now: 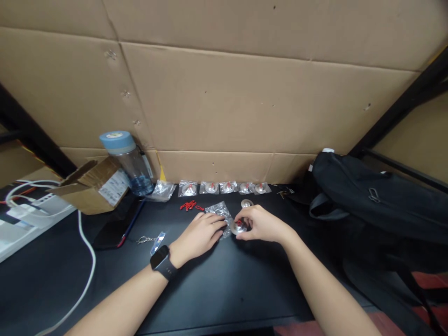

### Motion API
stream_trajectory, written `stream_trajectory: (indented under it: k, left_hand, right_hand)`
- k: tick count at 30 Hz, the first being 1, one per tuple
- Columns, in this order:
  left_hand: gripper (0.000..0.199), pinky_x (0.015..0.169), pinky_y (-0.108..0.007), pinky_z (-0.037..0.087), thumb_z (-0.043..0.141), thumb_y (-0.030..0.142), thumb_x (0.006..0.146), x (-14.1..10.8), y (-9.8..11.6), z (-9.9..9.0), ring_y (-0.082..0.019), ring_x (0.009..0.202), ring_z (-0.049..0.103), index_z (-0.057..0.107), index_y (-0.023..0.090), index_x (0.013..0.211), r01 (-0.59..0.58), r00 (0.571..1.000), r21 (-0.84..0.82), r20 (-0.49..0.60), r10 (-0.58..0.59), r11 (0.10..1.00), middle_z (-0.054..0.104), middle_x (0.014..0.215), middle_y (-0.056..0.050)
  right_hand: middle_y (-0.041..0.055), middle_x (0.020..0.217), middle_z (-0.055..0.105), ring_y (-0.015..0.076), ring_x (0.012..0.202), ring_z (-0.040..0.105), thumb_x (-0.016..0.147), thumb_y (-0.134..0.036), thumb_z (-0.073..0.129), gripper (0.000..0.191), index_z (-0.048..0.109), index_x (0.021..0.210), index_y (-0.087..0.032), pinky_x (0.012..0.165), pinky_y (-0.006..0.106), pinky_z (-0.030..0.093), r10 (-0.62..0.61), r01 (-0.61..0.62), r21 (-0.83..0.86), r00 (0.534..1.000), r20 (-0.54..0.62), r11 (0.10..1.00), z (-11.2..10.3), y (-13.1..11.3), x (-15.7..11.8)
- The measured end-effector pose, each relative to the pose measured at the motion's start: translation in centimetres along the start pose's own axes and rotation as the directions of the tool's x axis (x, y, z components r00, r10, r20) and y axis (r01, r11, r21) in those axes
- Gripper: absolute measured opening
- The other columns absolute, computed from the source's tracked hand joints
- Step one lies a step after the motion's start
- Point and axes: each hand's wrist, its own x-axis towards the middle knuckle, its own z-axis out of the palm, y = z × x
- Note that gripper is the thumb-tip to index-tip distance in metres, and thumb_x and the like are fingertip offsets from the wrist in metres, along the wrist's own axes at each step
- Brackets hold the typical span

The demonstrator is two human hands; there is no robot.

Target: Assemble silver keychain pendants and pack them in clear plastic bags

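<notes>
My right hand [257,224] pinches a round silver metal disc [238,227] with a red piece at its centre, thumb and fingers at its rim. To its left, my left hand [203,233] rests palm down, its fingertips on a clear plastic bag [219,210]. The disc is beside the bag's right edge. Another silver disc [247,203] lies just behind my right hand. Red cord loops [189,205] are bunched behind my left hand. Along the back, several bagged discs with red pieces [228,187] form a row, with more clear bags [162,191] at its left end.
A blue-lidded bottle [131,163], an open cardboard box [94,186], a dark flat device [117,228] and a white power strip [38,214] with a cable stand left. A keychain [157,242] lies near my left wrist. A black backpack [378,200] fills the right; cardboard [217,102] stands behind.
</notes>
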Motion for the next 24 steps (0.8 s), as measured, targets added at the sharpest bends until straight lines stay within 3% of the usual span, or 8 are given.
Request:
stream_trajectory:
  k: [9,18,24]
  left_hand:
    - [0.015,0.090,-0.037,0.038,0.061,0.028,0.094,0.5,0.3,0.0,-0.023,0.093,0.069,0.075,0.025,0.100,0.112,0.992,-0.025,-0.051,-0.113,0.993,0.077,0.102,-0.006]
    - [0.025,0.091,-0.039,0.036,0.052,0.016,0.091,0.7,1.0,0.0,-0.022,0.096,0.070,0.075,0.024,0.087,0.167,0.985,0.015,-0.040,-0.166,0.986,0.078,0.105,-0.004]
    - [0.018,0.095,-0.038,0.037,0.057,0.010,0.082,0.8,1.2,0.4,-0.019,0.080,0.067,0.070,0.022,0.087,0.218,0.974,0.026,-0.073,-0.216,0.976,0.076,0.087,-0.002]
  right_hand:
    - [0.0034,0.081,0.074,0.0172,0.069,0.061,0.069,-0.032,0.087,0.029,0.077,0.093,-0.020,0.066,0.026,0.044,-0.031,0.033,-0.077,0.999,0.031,0.996,0.3,0.0,0.0]
    - [0.0037,0.081,0.071,0.0170,0.070,0.061,0.074,-0.034,0.083,0.029,0.075,0.097,-0.018,0.066,0.025,0.045,-0.013,0.013,-0.013,0.998,-0.063,1.000,1.2,-1.4,0.3]
    - [0.0030,0.078,0.070,0.0167,0.069,0.060,0.071,-0.033,0.083,0.023,0.075,0.088,-0.018,0.063,0.025,0.042,0.046,-0.043,-0.063,0.998,0.052,0.997,1.9,-1.0,0.2]
